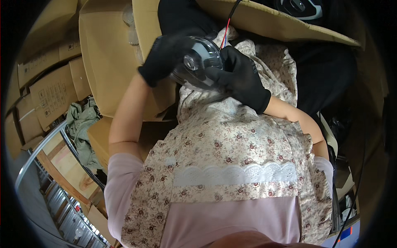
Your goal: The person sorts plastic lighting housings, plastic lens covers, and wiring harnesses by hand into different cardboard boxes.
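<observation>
A headlamp with a rounded clear lens [197,57] is held above my lap. My right hand [244,78], in a black glove, is closed on its right edge, the thumb lying over the lens. My left hand [167,56], gloved in black too, is at the lamp's left side; motion smears its fingers, so their grip does not show. A cable [226,31] with red, blue and white wires rises from behind the lamp near my right hand and runs into black sheathing. The lamp's back is hidden.
An open cardboard box [105,62] stands at the left, clear plastic pieces along its edge. Another carton flap [285,20] crosses the top right, with a black and grey lamp-like part [300,8] beyond it. Stacked cartons [53,95], green cloth [82,130] and a metal rail [39,149] lie further left.
</observation>
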The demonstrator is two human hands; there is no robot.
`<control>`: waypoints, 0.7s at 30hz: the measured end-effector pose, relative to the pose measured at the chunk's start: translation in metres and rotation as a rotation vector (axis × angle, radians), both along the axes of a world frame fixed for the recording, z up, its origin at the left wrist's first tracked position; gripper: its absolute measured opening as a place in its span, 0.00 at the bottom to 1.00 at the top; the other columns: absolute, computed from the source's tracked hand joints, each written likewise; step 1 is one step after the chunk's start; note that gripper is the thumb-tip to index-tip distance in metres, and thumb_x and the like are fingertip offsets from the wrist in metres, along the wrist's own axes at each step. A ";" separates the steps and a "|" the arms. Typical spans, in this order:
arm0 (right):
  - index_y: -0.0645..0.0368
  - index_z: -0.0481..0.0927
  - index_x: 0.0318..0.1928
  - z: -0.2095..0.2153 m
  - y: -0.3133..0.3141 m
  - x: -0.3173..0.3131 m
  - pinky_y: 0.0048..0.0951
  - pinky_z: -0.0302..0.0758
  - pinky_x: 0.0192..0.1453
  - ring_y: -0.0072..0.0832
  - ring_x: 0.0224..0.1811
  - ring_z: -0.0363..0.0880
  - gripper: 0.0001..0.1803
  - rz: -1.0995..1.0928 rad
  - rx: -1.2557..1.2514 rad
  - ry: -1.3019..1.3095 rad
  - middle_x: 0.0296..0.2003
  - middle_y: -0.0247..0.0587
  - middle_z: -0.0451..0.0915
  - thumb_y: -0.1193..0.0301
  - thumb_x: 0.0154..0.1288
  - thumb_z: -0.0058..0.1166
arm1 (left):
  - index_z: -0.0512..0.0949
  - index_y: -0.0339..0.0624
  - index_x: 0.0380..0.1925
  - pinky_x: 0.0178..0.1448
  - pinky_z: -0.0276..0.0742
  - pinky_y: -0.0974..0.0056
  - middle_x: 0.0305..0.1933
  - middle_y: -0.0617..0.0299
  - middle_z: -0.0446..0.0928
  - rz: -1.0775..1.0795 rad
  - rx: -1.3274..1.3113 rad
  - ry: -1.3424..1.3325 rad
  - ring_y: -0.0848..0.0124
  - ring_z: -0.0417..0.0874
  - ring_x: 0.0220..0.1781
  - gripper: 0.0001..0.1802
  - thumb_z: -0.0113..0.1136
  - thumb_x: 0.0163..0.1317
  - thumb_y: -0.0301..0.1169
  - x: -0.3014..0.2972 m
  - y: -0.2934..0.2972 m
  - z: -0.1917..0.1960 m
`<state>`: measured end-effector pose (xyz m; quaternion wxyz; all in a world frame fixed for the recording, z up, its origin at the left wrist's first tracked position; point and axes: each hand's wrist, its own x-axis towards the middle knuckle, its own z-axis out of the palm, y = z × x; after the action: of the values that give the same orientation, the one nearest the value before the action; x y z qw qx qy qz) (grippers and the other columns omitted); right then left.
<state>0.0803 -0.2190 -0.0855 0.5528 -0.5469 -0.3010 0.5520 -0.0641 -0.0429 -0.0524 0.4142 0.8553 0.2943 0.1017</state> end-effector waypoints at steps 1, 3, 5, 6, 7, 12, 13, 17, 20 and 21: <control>0.61 0.74 0.32 -0.001 0.002 0.001 0.24 0.66 0.29 0.15 0.25 0.65 0.15 -0.028 0.022 -0.026 0.22 0.31 0.71 0.65 0.57 0.66 | 0.80 0.38 0.46 0.46 0.78 0.62 0.38 0.52 0.82 -0.190 0.145 0.037 0.63 0.84 0.40 0.17 0.56 0.62 0.37 0.007 0.000 -0.006; 0.62 0.74 0.32 0.005 0.005 0.004 0.25 0.66 0.29 0.16 0.25 0.65 0.16 -0.019 -0.005 -0.028 0.22 0.31 0.71 0.65 0.57 0.66 | 0.82 0.36 0.39 0.43 0.78 0.63 0.32 0.51 0.82 -0.080 -0.002 -0.013 0.64 0.84 0.35 0.15 0.54 0.65 0.37 0.014 -0.004 -0.009; 0.62 0.74 0.32 0.009 0.006 0.001 0.25 0.66 0.29 0.16 0.25 0.65 0.16 -0.014 -0.033 -0.023 0.22 0.32 0.71 0.64 0.57 0.66 | 0.81 0.36 0.38 0.42 0.77 0.63 0.31 0.51 0.82 -0.022 0.057 -0.091 0.64 0.84 0.33 0.16 0.52 0.66 0.38 0.009 -0.008 -0.019; 0.62 0.74 0.33 0.007 0.009 0.001 0.25 0.67 0.30 0.17 0.25 0.66 0.16 -0.061 0.031 -0.046 0.22 0.33 0.72 0.64 0.57 0.66 | 0.81 0.36 0.38 0.42 0.77 0.63 0.31 0.51 0.82 -0.025 0.055 -0.089 0.64 0.84 0.33 0.16 0.52 0.66 0.38 0.008 -0.008 -0.023; 0.62 0.74 0.33 0.006 0.014 0.002 0.26 0.67 0.31 0.17 0.26 0.67 0.17 -0.109 0.099 -0.074 0.23 0.34 0.73 0.63 0.57 0.66 | 0.81 0.36 0.38 0.41 0.77 0.63 0.30 0.51 0.81 -0.031 0.170 -0.096 0.63 0.84 0.33 0.15 0.51 0.67 0.37 0.010 -0.004 -0.025; 0.60 0.76 0.33 0.023 0.033 0.029 0.22 0.69 0.31 0.15 0.26 0.71 0.16 0.002 0.076 -0.007 0.24 0.31 0.76 0.62 0.57 0.67 | 0.74 0.31 0.47 0.45 0.80 0.61 0.38 0.49 0.80 0.014 0.071 -0.117 0.56 0.83 0.38 0.13 0.49 0.63 0.24 0.015 -0.003 -0.015; 0.60 0.76 0.33 0.027 0.037 0.044 0.19 0.70 0.31 0.14 0.26 0.73 0.16 0.070 0.100 -0.001 0.24 0.30 0.77 0.62 0.58 0.66 | 0.72 0.31 0.50 0.50 0.78 0.61 0.44 0.49 0.78 0.030 0.085 -0.163 0.58 0.81 0.44 0.17 0.53 0.60 0.23 0.023 -0.003 -0.008; 0.64 0.76 0.50 0.059 0.048 0.091 0.24 0.78 0.46 0.20 0.41 0.80 0.19 0.284 0.305 0.005 0.40 0.37 0.81 0.70 0.61 0.62 | 0.60 0.34 0.65 0.64 0.71 0.58 0.63 0.52 0.62 -0.039 -0.057 -0.381 0.60 0.70 0.63 0.41 0.65 0.52 0.34 0.027 -0.023 0.025; 0.64 0.78 0.43 0.078 0.058 0.104 0.18 0.70 0.36 0.13 0.33 0.73 0.10 0.455 0.203 0.279 0.33 0.28 0.79 0.71 0.65 0.59 | 0.56 0.35 0.67 0.66 0.69 0.57 0.62 0.53 0.64 0.046 -0.271 -0.501 0.60 0.70 0.64 0.43 0.64 0.53 0.35 0.030 -0.042 0.051; 0.64 0.78 0.43 0.071 0.063 0.107 0.17 0.70 0.36 0.12 0.32 0.72 0.10 0.522 0.250 0.181 0.32 0.27 0.79 0.74 0.63 0.61 | 0.57 0.37 0.67 0.68 0.67 0.56 0.64 0.51 0.62 0.130 -0.416 -0.579 0.58 0.67 0.66 0.39 0.60 0.58 0.39 0.031 -0.045 0.052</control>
<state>0.1869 -0.1562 -0.0141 0.4798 -0.3273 -0.4465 0.6807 -0.0330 -0.0881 -0.0003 0.6381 0.6680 0.2332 0.3038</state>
